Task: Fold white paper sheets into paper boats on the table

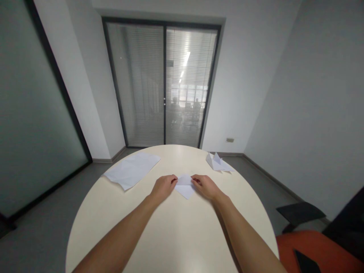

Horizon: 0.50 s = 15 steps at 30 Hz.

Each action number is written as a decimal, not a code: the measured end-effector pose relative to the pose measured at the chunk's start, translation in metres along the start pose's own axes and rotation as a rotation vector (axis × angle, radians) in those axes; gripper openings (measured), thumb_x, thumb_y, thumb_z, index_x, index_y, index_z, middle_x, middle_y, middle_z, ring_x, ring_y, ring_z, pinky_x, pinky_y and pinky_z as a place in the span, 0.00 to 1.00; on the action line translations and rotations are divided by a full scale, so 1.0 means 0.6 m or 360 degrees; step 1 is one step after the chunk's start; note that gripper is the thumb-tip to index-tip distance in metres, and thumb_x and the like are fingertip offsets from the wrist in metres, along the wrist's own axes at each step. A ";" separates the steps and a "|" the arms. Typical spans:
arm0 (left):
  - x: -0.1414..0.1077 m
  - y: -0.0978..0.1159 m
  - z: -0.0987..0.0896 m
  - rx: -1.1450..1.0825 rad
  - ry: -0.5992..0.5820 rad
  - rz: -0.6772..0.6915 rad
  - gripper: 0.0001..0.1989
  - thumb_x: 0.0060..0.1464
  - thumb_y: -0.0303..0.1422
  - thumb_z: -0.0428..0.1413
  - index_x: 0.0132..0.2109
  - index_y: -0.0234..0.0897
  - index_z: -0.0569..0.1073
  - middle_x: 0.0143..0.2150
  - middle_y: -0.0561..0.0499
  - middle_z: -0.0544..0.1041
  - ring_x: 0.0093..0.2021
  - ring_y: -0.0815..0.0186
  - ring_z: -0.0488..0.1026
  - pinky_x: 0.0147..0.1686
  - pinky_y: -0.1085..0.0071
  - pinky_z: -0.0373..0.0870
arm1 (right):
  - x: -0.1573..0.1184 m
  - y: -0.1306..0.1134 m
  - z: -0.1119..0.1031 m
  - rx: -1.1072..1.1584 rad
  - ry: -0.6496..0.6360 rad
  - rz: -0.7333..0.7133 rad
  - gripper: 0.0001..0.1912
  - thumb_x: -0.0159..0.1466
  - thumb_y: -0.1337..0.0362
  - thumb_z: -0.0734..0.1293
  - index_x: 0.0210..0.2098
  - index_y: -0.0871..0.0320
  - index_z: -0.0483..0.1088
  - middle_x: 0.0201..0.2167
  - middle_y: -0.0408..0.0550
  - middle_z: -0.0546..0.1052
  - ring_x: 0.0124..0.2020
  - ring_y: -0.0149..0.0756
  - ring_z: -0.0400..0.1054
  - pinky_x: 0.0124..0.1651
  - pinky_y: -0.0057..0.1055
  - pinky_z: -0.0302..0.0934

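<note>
A small folded white paper (185, 186) lies near the middle of the round cream table (182, 235), its lower part coming to a point toward me. My left hand (165, 186) is closed, pinching the paper's left edge between thumb and fingers. On the opposite edge, my right hand (207, 185) pinches the paper in the same way. A crease runs across the paper between the two hands.
Flat white sheets (132, 170) lie at the table's back left. A folded paper shape (218, 163) with raised points stands at the back right. An orange chair (313, 250) with a black armrest is beside the table at the lower right. Glass doors are beyond.
</note>
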State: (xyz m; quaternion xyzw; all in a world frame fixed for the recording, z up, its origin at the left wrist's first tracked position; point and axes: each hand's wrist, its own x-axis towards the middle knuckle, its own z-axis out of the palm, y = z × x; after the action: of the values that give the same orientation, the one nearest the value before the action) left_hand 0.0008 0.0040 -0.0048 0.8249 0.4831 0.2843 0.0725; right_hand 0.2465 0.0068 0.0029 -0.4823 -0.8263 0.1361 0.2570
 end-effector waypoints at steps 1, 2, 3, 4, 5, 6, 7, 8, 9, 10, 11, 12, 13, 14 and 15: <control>0.001 -0.001 0.001 -0.0017 0.0015 -0.0002 0.09 0.63 0.32 0.52 0.43 0.41 0.78 0.39 0.51 0.81 0.38 0.65 0.76 0.38 0.72 0.66 | 0.000 0.000 0.001 -0.0002 0.0006 -0.0008 0.16 0.68 0.59 0.59 0.46 0.57 0.76 0.38 0.50 0.81 0.35 0.39 0.73 0.39 0.30 0.61; 0.001 -0.002 0.003 -0.0035 0.0033 0.0002 0.09 0.62 0.31 0.52 0.42 0.41 0.78 0.39 0.51 0.81 0.38 0.65 0.76 0.38 0.72 0.66 | 0.000 -0.001 0.001 -0.0008 0.0010 -0.0019 0.17 0.68 0.59 0.59 0.46 0.57 0.76 0.38 0.50 0.81 0.35 0.39 0.73 0.39 0.31 0.61; 0.002 -0.003 0.005 -0.0049 0.0050 0.0005 0.09 0.62 0.31 0.52 0.42 0.40 0.78 0.39 0.51 0.81 0.37 0.65 0.76 0.39 0.73 0.66 | 0.000 -0.003 0.001 -0.0015 0.0013 -0.0030 0.17 0.69 0.59 0.58 0.46 0.57 0.76 0.38 0.51 0.81 0.35 0.39 0.73 0.38 0.31 0.61; 0.003 -0.004 0.008 -0.0060 0.0066 0.0005 0.08 0.62 0.30 0.53 0.42 0.40 0.78 0.39 0.51 0.81 0.37 0.66 0.76 0.39 0.73 0.66 | -0.001 -0.006 0.000 -0.0021 0.0013 -0.0039 0.17 0.69 0.60 0.58 0.47 0.57 0.76 0.39 0.51 0.81 0.36 0.39 0.73 0.39 0.31 0.60; 0.003 -0.005 0.010 -0.0067 0.0077 0.0004 0.08 0.62 0.30 0.53 0.41 0.39 0.78 0.39 0.51 0.80 0.37 0.66 0.76 0.39 0.72 0.67 | -0.001 -0.008 0.000 -0.0028 0.0013 -0.0044 0.18 0.69 0.60 0.57 0.47 0.57 0.76 0.39 0.51 0.81 0.36 0.40 0.73 0.39 0.31 0.60; 0.004 -0.006 0.013 -0.0071 0.0084 0.0000 0.08 0.62 0.30 0.53 0.41 0.39 0.78 0.39 0.50 0.80 0.37 0.66 0.75 0.40 0.72 0.67 | -0.001 -0.011 0.000 -0.0034 0.0011 -0.0043 0.18 0.69 0.60 0.57 0.48 0.57 0.76 0.40 0.51 0.81 0.37 0.40 0.73 0.40 0.31 0.60; 0.004 -0.006 0.015 -0.0075 0.0091 -0.0008 0.08 0.61 0.30 0.53 0.41 0.38 0.77 0.39 0.50 0.80 0.37 0.66 0.75 0.40 0.72 0.67 | -0.001 -0.013 0.000 -0.0037 0.0011 -0.0038 0.19 0.70 0.60 0.57 0.49 0.57 0.76 0.41 0.52 0.81 0.37 0.40 0.73 0.40 0.31 0.60; 0.004 -0.006 0.017 -0.0080 0.0100 -0.0020 0.08 0.61 0.29 0.53 0.42 0.38 0.77 0.40 0.50 0.80 0.37 0.66 0.75 0.41 0.72 0.68 | 0.000 -0.014 0.000 -0.0039 0.0011 -0.0028 0.19 0.70 0.61 0.56 0.51 0.56 0.75 0.42 0.52 0.81 0.38 0.40 0.73 0.41 0.31 0.60; 0.004 -0.005 0.018 -0.0086 0.0110 -0.0034 0.08 0.61 0.28 0.53 0.44 0.38 0.77 0.41 0.50 0.79 0.38 0.66 0.75 0.41 0.72 0.68 | 0.000 -0.015 0.002 -0.0043 0.0010 -0.0018 0.20 0.70 0.61 0.56 0.53 0.56 0.74 0.44 0.52 0.81 0.39 0.40 0.73 0.42 0.31 0.60; 0.003 -0.004 0.018 -0.0093 0.0116 -0.0045 0.09 0.61 0.28 0.53 0.45 0.38 0.76 0.42 0.50 0.79 0.38 0.66 0.75 0.42 0.72 0.68 | 0.001 -0.015 0.003 -0.0054 0.0011 -0.0010 0.20 0.70 0.61 0.56 0.55 0.56 0.73 0.45 0.52 0.81 0.40 0.40 0.73 0.42 0.31 0.61; 0.002 -0.002 0.018 -0.0095 0.0117 -0.0056 0.10 0.60 0.27 0.53 0.47 0.38 0.75 0.44 0.50 0.78 0.39 0.67 0.75 0.43 0.72 0.69 | 0.002 -0.015 0.005 -0.0076 0.0010 -0.0005 0.21 0.70 0.62 0.57 0.57 0.56 0.72 0.46 0.53 0.80 0.41 0.40 0.73 0.43 0.31 0.61; 0.001 0.000 0.017 -0.0089 0.0109 -0.0066 0.12 0.59 0.26 0.53 0.49 0.39 0.74 0.45 0.50 0.77 0.40 0.67 0.75 0.43 0.72 0.69 | 0.002 -0.014 0.007 -0.0108 0.0008 0.0000 0.21 0.69 0.62 0.57 0.58 0.57 0.71 0.45 0.54 0.80 0.42 0.41 0.73 0.44 0.31 0.61; -0.001 0.002 0.016 -0.0075 0.0089 -0.0071 0.13 0.59 0.26 0.53 0.50 0.39 0.74 0.47 0.50 0.76 0.41 0.67 0.75 0.44 0.72 0.69 | 0.003 -0.013 0.009 -0.0148 0.0003 0.0006 0.22 0.69 0.62 0.57 0.59 0.59 0.70 0.45 0.55 0.80 0.42 0.41 0.73 0.45 0.31 0.61; -0.002 0.005 0.015 -0.0053 0.0060 -0.0071 0.14 0.59 0.26 0.53 0.51 0.40 0.74 0.48 0.50 0.76 0.42 0.66 0.75 0.45 0.72 0.69 | 0.003 -0.012 0.012 -0.0190 -0.0002 0.0015 0.23 0.69 0.62 0.58 0.60 0.61 0.69 0.44 0.56 0.79 0.43 0.42 0.72 0.46 0.32 0.61; -0.003 0.008 0.014 -0.0026 0.0032 -0.0065 0.14 0.60 0.26 0.53 0.51 0.40 0.74 0.49 0.50 0.75 0.44 0.66 0.74 0.47 0.72 0.69 | 0.003 -0.011 0.014 -0.0227 -0.0005 0.0026 0.23 0.69 0.62 0.59 0.61 0.63 0.68 0.43 0.57 0.79 0.43 0.42 0.72 0.46 0.32 0.61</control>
State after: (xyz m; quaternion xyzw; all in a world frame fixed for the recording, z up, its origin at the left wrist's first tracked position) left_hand 0.0080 0.0014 -0.0107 0.8114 0.4982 0.2949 0.0803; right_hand 0.2361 0.0051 -0.0004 -0.5058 -0.8304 0.0799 0.2195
